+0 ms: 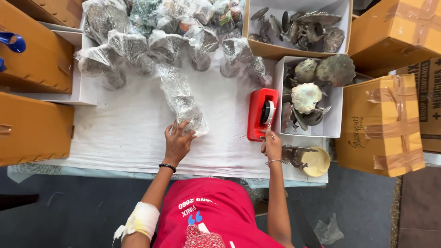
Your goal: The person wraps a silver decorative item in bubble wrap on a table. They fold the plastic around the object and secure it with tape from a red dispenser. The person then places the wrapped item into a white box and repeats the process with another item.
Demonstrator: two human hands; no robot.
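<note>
The left hand [177, 143] lies with fingers spread, pinning a bubble-wrapped bundle [182, 98] flat on the table [124, 133], mid-scene. The right hand [272, 146] has its fingers pinching at the red tape dispenser [262, 114] just right of it, tape handy.

Bubble-wrapped bundles [138, 41] crowd the far side of the white-covered table, and 1 longer bubble-wrapped bundle [181, 98] lies toward its middle. 2 open white boxes [278, 85] of metal pieces stand at the right, beside tan cardboard cartons [381, 124] strapped with brown tape. More tan cartons [32, 124] sit at the left.
</note>
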